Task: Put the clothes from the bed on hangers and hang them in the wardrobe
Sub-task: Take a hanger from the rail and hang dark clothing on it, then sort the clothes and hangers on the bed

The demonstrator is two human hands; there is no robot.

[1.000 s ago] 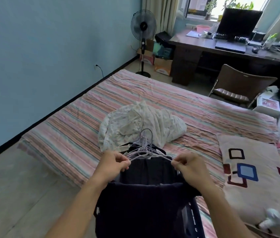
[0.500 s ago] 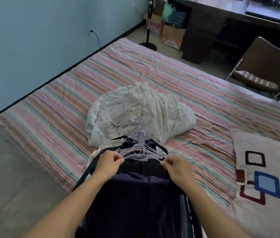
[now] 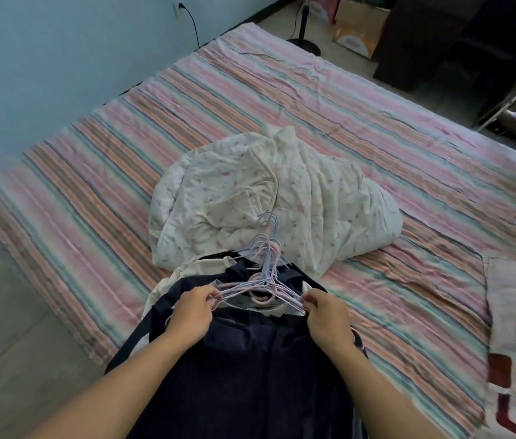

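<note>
Pinching the two ends of a bundle of thin wire hangers (image 3: 259, 282), the left hand (image 3: 191, 313) and right hand (image 3: 329, 315) hold it over dark clothes (image 3: 250, 359) at the bed (image 3: 98, 172) edge; hangers look light, springy, prone to tangle; clothes limp, best gripped at the shoulders.

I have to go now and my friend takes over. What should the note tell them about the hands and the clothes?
Left hand: pinches the left ends of the bunch of hangers.
Right hand: pinches the right ends of the same bunch.
The hangers lie on the dark navy garment at the near edge of the striped bed. The white floral garment sits crumpled behind it.
Done: nothing is on a hanger yet.
Left: pull one hanger free, hang each garment, carry them to the wardrobe, which is out of view.
</note>
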